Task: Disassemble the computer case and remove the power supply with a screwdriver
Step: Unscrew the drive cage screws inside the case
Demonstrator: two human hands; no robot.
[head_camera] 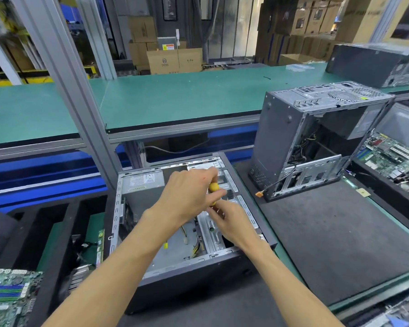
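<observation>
I see both forearms reaching far over the open grey metal computer case [189,232] lying on its side on the near dark mat. The left hand [189,194] curls its fingers around a yellow-handled screwdriver [213,187] above the case's right half, while the right hand [232,223] pinches it just below. The silver boxy power supply [143,182] sits in the case's far left corner.

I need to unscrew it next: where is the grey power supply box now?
In the head view, the grey power supply box sits in the far-left corner of the open black computer case, left of both hands.
</observation>
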